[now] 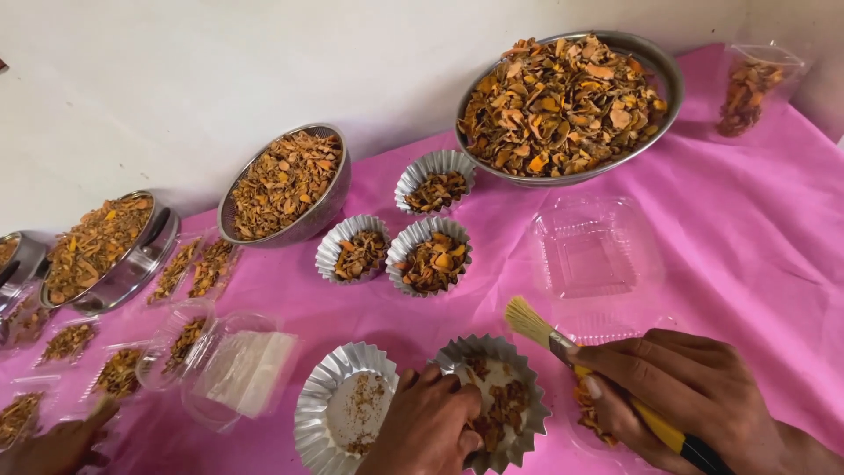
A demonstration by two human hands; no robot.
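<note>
The pleated cups (495, 400) are looking like shiny foil. The cloth (756, 229) is showing matt pink, the box (591, 251) clear glossy plastic.

— Two bare hands show, both the person's own. The left hand (431, 427) is left of and below the brush (538, 327); what do you see of it?

— Mostly its back: rounded knuckles, fine creases over the finger joints. The picture's lower edge cuts it off before the wrist.

— And the right hand (677, 387), at the handle end of the brush?

— Broader in view. Long fingers with deep folds at the knuckles, and a short, pale, trimmed thumbnail on the side nearest the brush's bristles. Tendons ridge the back of the hand.

— Anything worn?

— Only bare wrist and a little bare forearm show, right of the brush handle.
</note>
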